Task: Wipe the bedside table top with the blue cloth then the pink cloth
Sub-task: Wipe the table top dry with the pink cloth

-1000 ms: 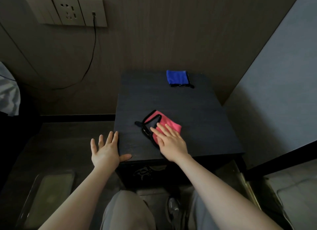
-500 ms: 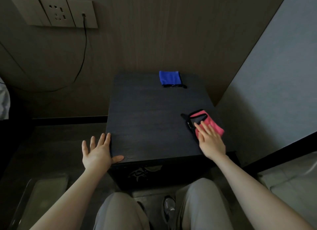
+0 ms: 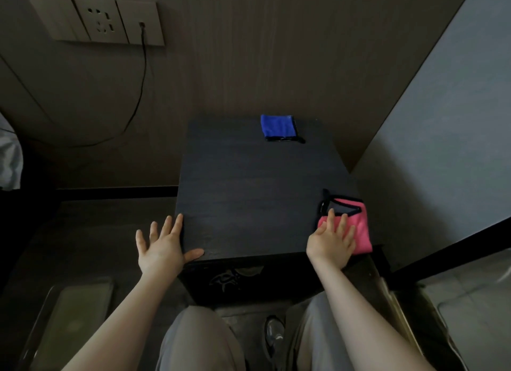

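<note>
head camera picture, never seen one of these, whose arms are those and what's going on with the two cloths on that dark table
The picture comes from a wide-angle camera worn on a person's head, looking forward and down, so the bare arms and the grey-trousered knees at the bottom are the wearer's own. No machine is involved.

In front stands a dark wooden bedside table. A folded blue cloth lies untouched near its back edge. A pink cloth with black trim sits at the front right corner, with the right hand pressed flat on it, fingers spread, as in wiping. The left hand is open, resting at the table's front left corner and holding nothing.

On the wall behind is a beige socket panel with a thin black cable plugged in.
</note>
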